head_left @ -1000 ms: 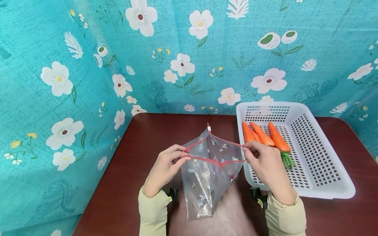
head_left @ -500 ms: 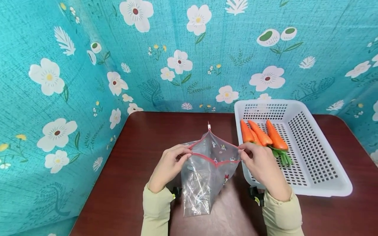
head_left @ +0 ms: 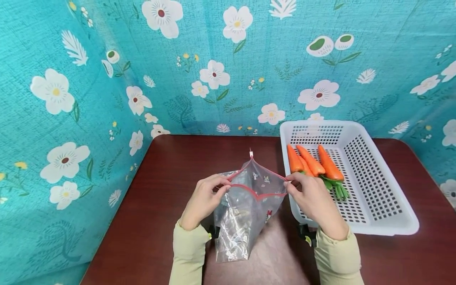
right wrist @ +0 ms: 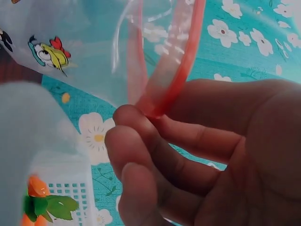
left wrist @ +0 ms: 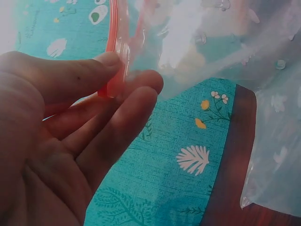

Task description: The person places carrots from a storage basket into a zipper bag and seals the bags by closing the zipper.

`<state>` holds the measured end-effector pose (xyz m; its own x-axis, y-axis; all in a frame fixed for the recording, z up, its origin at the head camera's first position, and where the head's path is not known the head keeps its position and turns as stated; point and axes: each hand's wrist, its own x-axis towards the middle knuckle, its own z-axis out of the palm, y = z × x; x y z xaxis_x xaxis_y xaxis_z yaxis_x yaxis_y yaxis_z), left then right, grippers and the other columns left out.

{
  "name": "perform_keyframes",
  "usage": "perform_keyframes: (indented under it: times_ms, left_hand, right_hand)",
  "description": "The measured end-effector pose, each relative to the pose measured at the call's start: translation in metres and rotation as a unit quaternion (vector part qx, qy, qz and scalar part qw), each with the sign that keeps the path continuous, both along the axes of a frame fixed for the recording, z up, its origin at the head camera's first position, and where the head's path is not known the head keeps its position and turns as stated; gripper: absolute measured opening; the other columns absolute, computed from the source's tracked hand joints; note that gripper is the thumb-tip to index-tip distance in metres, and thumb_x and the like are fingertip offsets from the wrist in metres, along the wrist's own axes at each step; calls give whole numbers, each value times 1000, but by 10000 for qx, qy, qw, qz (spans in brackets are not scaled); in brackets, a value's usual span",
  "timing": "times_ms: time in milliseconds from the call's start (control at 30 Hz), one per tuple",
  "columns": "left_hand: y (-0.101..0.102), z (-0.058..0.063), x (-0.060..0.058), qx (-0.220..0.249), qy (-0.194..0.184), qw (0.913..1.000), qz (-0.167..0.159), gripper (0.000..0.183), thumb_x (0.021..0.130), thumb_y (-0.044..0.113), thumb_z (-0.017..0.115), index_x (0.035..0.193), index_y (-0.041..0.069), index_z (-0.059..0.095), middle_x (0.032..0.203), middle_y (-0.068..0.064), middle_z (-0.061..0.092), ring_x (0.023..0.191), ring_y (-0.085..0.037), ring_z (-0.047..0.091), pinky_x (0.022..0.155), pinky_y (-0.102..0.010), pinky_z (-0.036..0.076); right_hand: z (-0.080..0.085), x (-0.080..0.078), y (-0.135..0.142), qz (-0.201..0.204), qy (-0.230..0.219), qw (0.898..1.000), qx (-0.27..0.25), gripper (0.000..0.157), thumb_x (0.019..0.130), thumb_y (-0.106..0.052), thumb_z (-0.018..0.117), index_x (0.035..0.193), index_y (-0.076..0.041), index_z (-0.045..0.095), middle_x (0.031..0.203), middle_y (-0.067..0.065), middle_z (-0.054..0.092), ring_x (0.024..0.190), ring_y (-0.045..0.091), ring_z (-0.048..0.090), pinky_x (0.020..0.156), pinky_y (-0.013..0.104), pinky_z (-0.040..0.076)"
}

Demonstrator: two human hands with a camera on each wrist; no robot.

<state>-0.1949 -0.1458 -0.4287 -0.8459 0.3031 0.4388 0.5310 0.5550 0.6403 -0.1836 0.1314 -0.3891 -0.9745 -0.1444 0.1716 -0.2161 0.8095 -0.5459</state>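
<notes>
Your left hand and right hand each pinch the red zip edge of a clear plastic bag between thumb and fingers, one at either side of its parted mouth. The bag, printed with small cartoon figures, hangs between your hands in front of you, its white slider at the far end. Beside your right hand, a white basket stands on the dark brown table, with orange carrots lying in its left part. Behind hangs a turquoise flowered cloth.
</notes>
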Motion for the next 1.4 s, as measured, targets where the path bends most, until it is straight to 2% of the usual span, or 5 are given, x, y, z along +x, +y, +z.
perform_keyframes:
  times_ms: [433,567,733,1067,1400]
  left_hand:
    - [6,-2,0,136,104,9998,27,8,81,12,65,87,15,70,90,8,65,72,0,58,58,-15,48]
    - [10,-1,-1,11,303,9993,230,7,80,16,66,86,17,70,89,10,66,65,3,55,57,-15,46]
    - [12,0,0,-131,454,9977,486,8,81,22,66,87,21,70,88,12,66,59,4,51,54,-17,46]
    - [13,0,-1,65,273,9989,386,11,82,23,65,90,18,71,90,9,67,66,0,55,55,-27,50]
    - [18,-1,-1,170,217,9989,374,11,81,20,66,91,18,70,91,9,67,67,-1,55,57,-21,49]
  right_hand:
    - [14,14,7,-78,189,9998,36,20,85,-27,59,98,-13,65,75,-1,64,63,11,55,61,30,44]
    - [17,16,13,-99,277,9995,-86,19,84,-27,61,96,-13,66,75,0,64,63,10,56,60,29,45]
    - [20,21,24,-283,344,9989,-157,22,83,-34,61,96,-16,67,72,-3,64,62,9,55,55,23,42]
    - [28,31,61,-903,525,9945,-63,32,85,-36,59,103,-11,65,87,8,68,71,19,58,54,20,41]
    - [28,35,79,-1214,522,9911,-154,35,84,-37,59,106,-11,64,79,9,67,61,-11,46,48,18,39]
